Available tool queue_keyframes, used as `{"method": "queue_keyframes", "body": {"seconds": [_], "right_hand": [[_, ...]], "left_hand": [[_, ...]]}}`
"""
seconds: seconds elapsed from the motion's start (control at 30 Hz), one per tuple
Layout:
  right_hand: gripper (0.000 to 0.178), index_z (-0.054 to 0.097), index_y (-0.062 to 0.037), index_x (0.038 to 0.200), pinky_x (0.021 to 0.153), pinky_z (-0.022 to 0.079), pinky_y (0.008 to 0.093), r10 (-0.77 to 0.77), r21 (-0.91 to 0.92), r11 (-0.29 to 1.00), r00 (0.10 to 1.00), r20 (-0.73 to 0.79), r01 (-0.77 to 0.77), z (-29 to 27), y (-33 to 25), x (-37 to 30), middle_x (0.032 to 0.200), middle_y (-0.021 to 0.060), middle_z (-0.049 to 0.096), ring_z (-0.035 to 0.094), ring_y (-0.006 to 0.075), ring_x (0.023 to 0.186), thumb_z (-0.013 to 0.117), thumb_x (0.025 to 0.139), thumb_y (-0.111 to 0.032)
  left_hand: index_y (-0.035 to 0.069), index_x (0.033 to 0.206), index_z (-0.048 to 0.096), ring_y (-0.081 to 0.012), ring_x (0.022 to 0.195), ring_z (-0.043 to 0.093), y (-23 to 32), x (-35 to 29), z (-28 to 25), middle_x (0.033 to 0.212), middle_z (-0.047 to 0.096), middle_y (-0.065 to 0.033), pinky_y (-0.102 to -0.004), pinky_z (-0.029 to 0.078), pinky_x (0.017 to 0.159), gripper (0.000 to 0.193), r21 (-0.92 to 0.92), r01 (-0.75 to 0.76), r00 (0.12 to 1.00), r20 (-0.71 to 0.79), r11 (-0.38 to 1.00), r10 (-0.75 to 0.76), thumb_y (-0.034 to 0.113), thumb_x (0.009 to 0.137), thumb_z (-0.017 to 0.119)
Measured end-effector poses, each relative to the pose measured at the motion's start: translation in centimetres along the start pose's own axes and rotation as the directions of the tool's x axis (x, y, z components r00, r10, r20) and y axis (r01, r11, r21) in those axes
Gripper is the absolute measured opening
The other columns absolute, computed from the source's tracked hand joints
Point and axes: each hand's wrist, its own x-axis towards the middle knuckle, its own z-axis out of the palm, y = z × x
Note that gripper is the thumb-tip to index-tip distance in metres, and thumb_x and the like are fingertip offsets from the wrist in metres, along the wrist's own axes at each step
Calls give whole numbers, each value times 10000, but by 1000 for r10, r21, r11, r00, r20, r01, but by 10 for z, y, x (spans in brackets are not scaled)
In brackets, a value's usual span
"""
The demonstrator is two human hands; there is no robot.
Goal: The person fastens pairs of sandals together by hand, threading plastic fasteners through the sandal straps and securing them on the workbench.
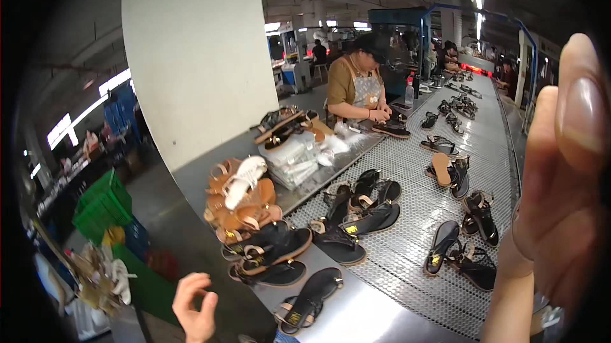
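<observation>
1. The long work surface (407, 289) is metal, textured with closely spaced small dots; its near end is a smooth, shiny plate (366, 324).
2. A plain grey side surface (207, 181) adjoins it, carrying a stack of glossy clear plastic packets (293, 168), tan sandals (219, 231) in an overlapping heap, and a white strappy sandal (245, 182) on top of them.
3. The nearest black sandal (317, 293) lies sole down on the smooth plate, slantwise, toe pointing away and to the right. Its long, rounded footbed is dark, with a gold-coloured mark toward the heel, thin straps and a paler sole edge.
4. The left hand (189, 310) is left of that sandal and apart from it; its fingers (196, 279) are bent, with a gap between them and the thumb, and hold nothing visible.
5. The right hand (566, 216) is raised close to the camera, large and blurred, beside the right edge of the work surface. Its visible fingers are close together; whether they pinch anything, I cannot tell.
</observation>
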Motion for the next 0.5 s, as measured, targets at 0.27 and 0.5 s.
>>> {"method": "queue_keyframes", "body": {"seconds": [0.27,0.5], "right_hand": [[413,609,-85,1058,517,438,219,150,-73,988,975,166,-140,62,-13,56,996,95,626,608,165,688,641,807,-412],[361,635,-71,1018,539,442,240,151,66,982,950,273,-176,66,-40,60,964,97,645,610,173,691,620,815,-369]], "left_hand": [[160,639,536,-193,731,511,128,60,18,697,580,5,-278,406,620,270,-596,-465,827,-28,655,562,303,863,586],[127,872,630,-178,849,511,165,54,18,829,569,-8,-286,414,785,320,-908,-9,694,296,419,656,374,937,439]]}}
